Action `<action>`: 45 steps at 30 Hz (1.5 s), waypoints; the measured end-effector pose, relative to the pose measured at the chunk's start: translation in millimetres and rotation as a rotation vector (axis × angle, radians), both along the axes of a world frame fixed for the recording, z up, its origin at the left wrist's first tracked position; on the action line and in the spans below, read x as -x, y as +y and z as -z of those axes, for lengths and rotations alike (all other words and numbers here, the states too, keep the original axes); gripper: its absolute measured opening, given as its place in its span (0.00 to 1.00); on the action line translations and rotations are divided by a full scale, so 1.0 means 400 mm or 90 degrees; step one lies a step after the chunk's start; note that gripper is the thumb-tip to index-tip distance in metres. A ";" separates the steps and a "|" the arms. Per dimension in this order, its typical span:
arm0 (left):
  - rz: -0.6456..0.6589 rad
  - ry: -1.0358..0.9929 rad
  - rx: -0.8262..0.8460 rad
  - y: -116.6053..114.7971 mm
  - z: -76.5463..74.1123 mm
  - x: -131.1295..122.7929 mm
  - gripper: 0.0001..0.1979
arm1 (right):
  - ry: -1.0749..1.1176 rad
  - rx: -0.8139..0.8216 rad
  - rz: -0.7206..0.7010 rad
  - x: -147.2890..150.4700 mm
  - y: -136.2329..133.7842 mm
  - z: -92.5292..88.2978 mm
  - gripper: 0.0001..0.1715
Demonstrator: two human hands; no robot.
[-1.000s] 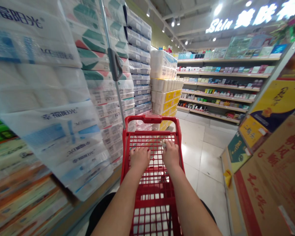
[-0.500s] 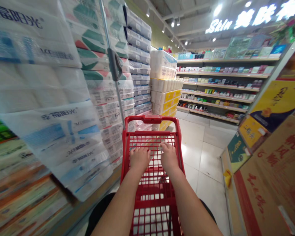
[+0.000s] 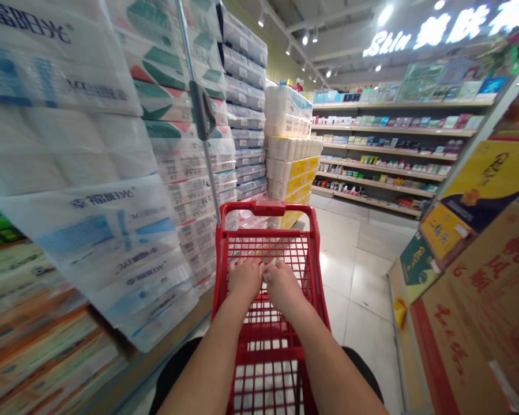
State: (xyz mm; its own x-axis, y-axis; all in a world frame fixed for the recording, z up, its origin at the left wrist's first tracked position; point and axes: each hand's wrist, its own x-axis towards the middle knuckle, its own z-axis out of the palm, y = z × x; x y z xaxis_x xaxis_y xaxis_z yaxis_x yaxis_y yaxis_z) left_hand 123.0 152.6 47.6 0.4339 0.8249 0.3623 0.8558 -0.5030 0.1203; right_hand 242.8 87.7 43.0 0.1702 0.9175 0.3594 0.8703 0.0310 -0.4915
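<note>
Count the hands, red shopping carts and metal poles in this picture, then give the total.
Hands: 2
Red shopping carts: 1
Metal poles: 1
Total: 4

The cart (image 3: 263,208) is glossy plastic, the tissue packs (image 3: 82,150) shiny film.

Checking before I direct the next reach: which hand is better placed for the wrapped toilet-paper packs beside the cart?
Left, probably. The left hand rests on the red shopping cart on the side nearest the wrapped toilet-paper packs; the right hand sits beside it, farther from them.
</note>
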 end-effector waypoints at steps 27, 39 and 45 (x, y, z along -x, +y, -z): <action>-0.002 0.010 -0.001 0.000 0.006 0.001 0.18 | 0.015 -0.084 0.123 -0.037 0.012 0.009 0.30; -0.005 0.048 0.015 -0.013 -0.013 -0.001 0.21 | -0.008 -0.093 0.134 -0.036 0.024 0.007 0.29; -0.023 0.081 0.019 -0.021 -0.012 -0.015 0.19 | -0.051 -0.081 0.043 -0.026 0.026 0.008 0.30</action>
State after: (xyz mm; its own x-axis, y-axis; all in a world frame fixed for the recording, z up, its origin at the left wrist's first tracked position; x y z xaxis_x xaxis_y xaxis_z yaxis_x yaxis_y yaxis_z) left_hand 129.0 144.2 52.6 0.4447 0.8504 0.2813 0.8826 -0.4694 0.0239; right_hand 253.3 98.1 40.0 0.1963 0.8511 0.4869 0.9087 0.0286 -0.4164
